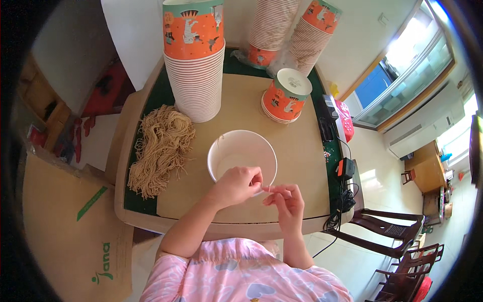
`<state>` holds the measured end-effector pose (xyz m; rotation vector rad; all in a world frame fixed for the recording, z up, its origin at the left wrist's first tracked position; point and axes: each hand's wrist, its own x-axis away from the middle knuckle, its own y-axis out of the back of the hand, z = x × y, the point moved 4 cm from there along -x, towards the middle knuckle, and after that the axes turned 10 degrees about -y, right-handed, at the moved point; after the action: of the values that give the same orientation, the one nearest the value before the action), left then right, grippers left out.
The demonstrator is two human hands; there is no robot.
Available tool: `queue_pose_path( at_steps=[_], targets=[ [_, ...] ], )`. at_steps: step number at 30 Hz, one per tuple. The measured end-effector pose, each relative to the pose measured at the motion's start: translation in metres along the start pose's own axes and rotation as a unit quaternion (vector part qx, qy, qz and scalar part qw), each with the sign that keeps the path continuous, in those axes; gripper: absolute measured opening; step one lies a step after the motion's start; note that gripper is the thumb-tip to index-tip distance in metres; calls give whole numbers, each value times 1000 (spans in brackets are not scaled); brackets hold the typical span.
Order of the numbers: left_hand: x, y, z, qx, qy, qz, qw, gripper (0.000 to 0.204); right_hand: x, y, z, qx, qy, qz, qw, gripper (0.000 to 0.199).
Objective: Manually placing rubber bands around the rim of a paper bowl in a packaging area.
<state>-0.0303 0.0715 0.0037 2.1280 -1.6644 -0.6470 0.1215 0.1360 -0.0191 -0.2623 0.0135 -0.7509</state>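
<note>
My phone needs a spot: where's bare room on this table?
Brown board shows bare between the white bowl and the orange box, and between the tall cup stack and short cup stack. Crowded: left, string pile; right edge, cables.

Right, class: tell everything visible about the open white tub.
The open white paper-looking tub rests mouth up on the tan sheet. Its round rim looks rolled; its smooth inside is plain. What looks like tan string crosses its far-left rim. The left hand hides part of its near rim; whether it touches is unclear.
</note>
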Motion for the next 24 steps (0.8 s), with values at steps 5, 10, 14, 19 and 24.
queue_pose_path(
  at_steps=[5,10,14,19,24],
  targets=[
    [2,-1,1,58,8,-26,998,13,-12,-12,2,172,19,-52,984,29],
    [5,-2,5,127,4,-57,990,20,-18,-21,11,278,71,-64,956,29],
    [8,-6,-1,128,-7,-53,990,27,-32,-9,12,296,67,-30,952,29],
    [8,-14,0,63,-4,-87,994,33,-39,-1,15,251,39,17,967,29],
    [7,-11,-4,51,-13,-96,994,20,-29,0,10,168,44,20,985,27]
  ],
)
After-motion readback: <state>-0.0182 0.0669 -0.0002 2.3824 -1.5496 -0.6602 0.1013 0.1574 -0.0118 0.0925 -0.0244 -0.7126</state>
